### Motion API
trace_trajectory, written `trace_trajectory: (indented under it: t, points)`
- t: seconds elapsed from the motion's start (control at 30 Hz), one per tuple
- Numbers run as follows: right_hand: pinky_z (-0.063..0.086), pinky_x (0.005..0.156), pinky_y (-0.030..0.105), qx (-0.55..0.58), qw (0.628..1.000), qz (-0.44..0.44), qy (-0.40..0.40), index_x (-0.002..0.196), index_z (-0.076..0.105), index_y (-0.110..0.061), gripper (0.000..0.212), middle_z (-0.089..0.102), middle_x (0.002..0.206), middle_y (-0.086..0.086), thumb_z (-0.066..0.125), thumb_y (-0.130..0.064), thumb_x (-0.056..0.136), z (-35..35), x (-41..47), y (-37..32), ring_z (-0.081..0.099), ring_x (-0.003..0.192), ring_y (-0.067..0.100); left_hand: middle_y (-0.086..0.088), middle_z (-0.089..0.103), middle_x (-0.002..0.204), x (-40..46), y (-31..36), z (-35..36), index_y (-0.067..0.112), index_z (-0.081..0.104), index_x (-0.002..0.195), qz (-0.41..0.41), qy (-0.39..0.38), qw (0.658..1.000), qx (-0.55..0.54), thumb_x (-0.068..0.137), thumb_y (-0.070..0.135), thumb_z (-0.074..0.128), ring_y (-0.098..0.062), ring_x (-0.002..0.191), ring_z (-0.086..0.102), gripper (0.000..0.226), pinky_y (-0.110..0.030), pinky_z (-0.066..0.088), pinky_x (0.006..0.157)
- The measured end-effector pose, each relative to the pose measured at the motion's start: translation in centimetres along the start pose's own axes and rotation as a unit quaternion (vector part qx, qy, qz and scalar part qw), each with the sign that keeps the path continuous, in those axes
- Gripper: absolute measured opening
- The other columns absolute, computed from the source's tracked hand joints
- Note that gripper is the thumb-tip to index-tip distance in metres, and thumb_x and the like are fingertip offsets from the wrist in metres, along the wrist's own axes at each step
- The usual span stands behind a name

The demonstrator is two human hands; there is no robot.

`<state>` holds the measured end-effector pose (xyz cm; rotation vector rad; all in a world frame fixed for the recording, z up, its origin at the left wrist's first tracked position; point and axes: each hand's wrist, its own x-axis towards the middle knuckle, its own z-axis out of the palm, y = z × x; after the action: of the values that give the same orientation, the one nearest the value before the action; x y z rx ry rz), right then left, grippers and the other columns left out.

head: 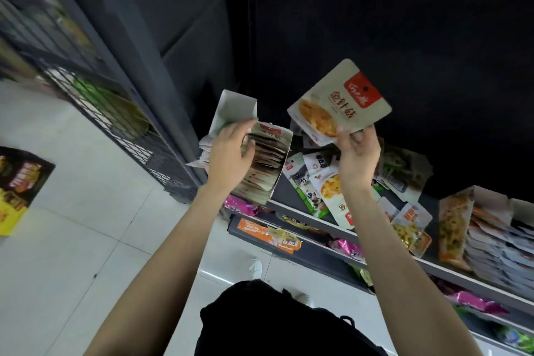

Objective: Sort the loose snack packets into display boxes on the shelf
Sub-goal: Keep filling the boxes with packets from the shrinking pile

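Observation:
My right hand [358,156] pinches the lower edge of a beige snack packet [339,101] with a red label and an orange picture, held up above the shelf [318,221]. My left hand [229,154] rests on the packets standing in a white display box [267,165] at the shelf's left end, fingers curled over their tops. Several loose packets [320,185], beige and green, lie scattered on the shelf between my hands and to the right. Another display box [488,228] filled with packets stands at the right.
Lower shelves [289,243] hold orange, pink and green packets. A dark wire-mesh rack [115,113] stands at the left. The floor [86,240] is white tile, with a yellow and black carton [17,185] at the far left.

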<state>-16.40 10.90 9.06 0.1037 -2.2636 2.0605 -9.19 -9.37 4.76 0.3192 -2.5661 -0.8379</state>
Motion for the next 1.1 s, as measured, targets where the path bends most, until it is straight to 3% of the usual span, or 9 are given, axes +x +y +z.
trace_trajectory:
  t: [0.13,0.33,0.47,0.6,0.7,0.77,0.87,0.97,1.1]
  points:
    - [0.051,0.094,0.034,0.009,0.999,0.000,-0.031,0.114,0.054,-0.011,0.023,0.065,0.106,-0.010,0.056,-0.004,0.092,2.4,2.4,0.6,0.061,0.106,0.004,0.001,0.050,0.137,2.3,-1.6,0.9,0.024,0.049,0.135,0.072,-0.142,0.979,0.126,0.088,0.023,0.059,-0.022,0.129,0.041,0.048,-0.043,0.030,0.109]
    - [0.050,0.088,0.019,-0.144,0.973,-0.006,-0.183,0.120,0.055,-0.004,0.025,0.063,0.111,-0.004,0.053,-0.009,0.095,5.6,3.5,3.4,0.059,0.109,0.013,0.002,0.070,0.098,1.7,-3.2,1.0,0.024,0.073,0.095,0.099,-0.098,0.981,0.134,0.078,0.014,0.074,-0.028,0.098,0.062,0.019,-0.044,0.045,0.094]
    - [0.055,0.082,0.038,-0.272,0.921,-0.110,-0.255,0.120,0.060,-0.004,0.026,0.068,0.111,0.011,0.054,-0.012,0.095,6.5,3.0,4.4,0.065,0.098,0.021,0.003,0.072,0.092,1.5,-3.4,1.0,0.026,0.075,0.091,0.107,-0.085,0.983,0.125,0.075,0.014,0.077,-0.025,0.091,0.065,0.020,-0.043,0.049,0.089]
    - [0.056,0.069,0.035,-0.352,0.883,-0.217,-0.221,0.114,0.063,-0.009,0.028,0.071,0.098,0.008,0.065,-0.019,0.088,6.8,3.1,3.9,0.068,0.086,0.020,0.004,0.072,0.094,1.6,-3.6,1.0,0.028,0.075,0.092,0.111,-0.073,0.983,0.127,0.078,0.017,0.075,-0.025,0.093,0.065,0.018,-0.043,0.048,0.091]
    - [0.048,0.047,0.029,-0.399,0.852,-0.295,-0.169,0.082,0.068,-0.006,0.009,0.067,0.066,0.006,0.074,-0.011,0.078,7.3,2.9,4.1,0.064,0.056,0.025,0.005,0.072,0.092,1.5,-3.5,1.1,0.028,0.075,0.091,0.114,-0.062,0.983,0.126,0.077,0.016,0.075,-0.023,0.092,0.066,0.018,-0.042,0.049,0.092]
    - [0.041,0.054,0.027,-0.465,0.826,-0.277,-0.155,0.074,0.065,-0.006,0.011,0.064,0.062,0.008,0.074,-0.011,0.078,7.7,2.9,4.6,0.062,0.056,0.027,0.005,0.072,0.089,1.4,-3.4,1.1,0.027,0.076,0.089,0.113,-0.051,0.985,0.119,0.077,0.014,0.075,-0.022,0.090,0.067,0.017,-0.041,0.050,0.089]
    - [0.041,0.091,0.038,-0.497,0.819,-0.235,-0.163,0.093,0.070,-0.006,0.014,0.070,0.081,0.008,0.069,-0.017,0.083,7.7,2.7,5.6,0.066,0.080,0.026,0.006,0.072,0.087,1.2,-3.5,1.1,0.026,0.076,0.087,0.114,-0.044,0.986,0.111,0.077,0.013,0.075,-0.022,0.088,0.067,0.017,-0.040,0.051,0.086]
    - [0.043,0.083,0.033,-0.424,0.842,-0.310,-0.122,0.100,0.069,-0.014,0.023,0.065,0.064,-0.002,0.072,-0.007,0.078,7.4,2.5,5.7,0.061,0.057,0.018,0.007,0.072,0.088,1.1,-3.8,1.1,0.027,0.076,0.088,0.119,-0.046,0.985,0.116,0.077,0.013,0.075,-0.021,0.088,0.067,0.017,-0.040,0.051,0.086]
    - [0.039,0.073,0.031,-0.490,0.791,-0.346,-0.121,0.075,0.069,-0.016,0.036,0.061,0.057,-0.004,0.074,0.013,0.055,7.2,3.0,6.5,0.055,0.046,0.020,0.007,0.072,0.086,1.1,-3.7,1.2,0.027,0.076,0.086,0.117,-0.043,0.985,0.115,0.077,0.013,0.075,-0.020,0.084,0.066,0.017,-0.036,0.051,0.081]
